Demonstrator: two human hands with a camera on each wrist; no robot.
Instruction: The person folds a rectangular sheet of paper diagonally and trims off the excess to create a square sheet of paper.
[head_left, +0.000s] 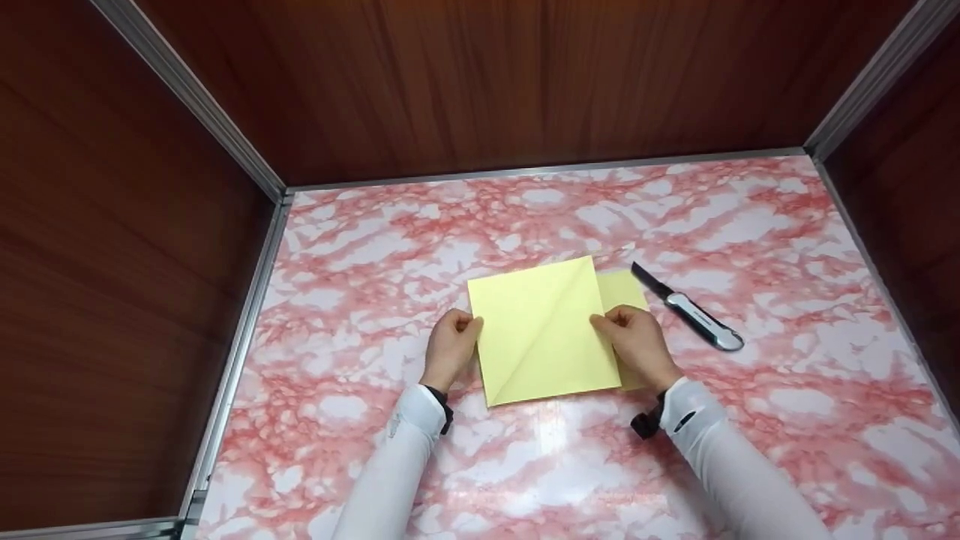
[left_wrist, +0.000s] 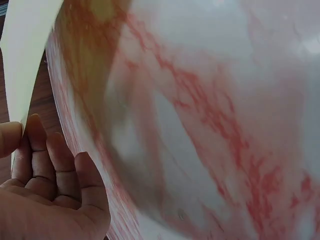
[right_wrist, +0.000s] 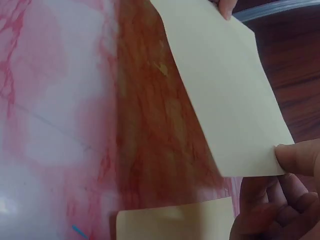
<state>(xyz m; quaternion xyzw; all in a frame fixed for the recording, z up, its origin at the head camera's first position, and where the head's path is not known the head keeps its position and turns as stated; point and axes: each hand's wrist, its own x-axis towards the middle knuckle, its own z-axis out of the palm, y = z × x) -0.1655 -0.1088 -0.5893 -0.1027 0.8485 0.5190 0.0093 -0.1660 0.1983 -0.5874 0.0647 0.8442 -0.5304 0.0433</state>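
A square sheet of yellow paper [head_left: 544,330] with a diagonal crease is stretched between both hands, lifted off the table. My left hand [head_left: 452,345] pinches its left edge between thumb and index finger; in the left wrist view the other fingers of that hand [left_wrist: 65,180] are bent behind the sheet [left_wrist: 27,55]. At the right edge, my right hand [head_left: 639,343] pinches the paper the same way, thumb on the near face. A second yellow piece of paper [head_left: 624,289] lies on the table, partly hidden by the sheet and right hand; its rounded corner shows in the right wrist view.
A utility knife [head_left: 701,319] with its dark blade out lies right of the papers, blade toward the back. The red-and-white marbled table [head_left: 360,450] has wood-grain panels [head_left: 525,90] at the back and sides. A small blue mark [right_wrist: 79,231] shows on the tabletop.
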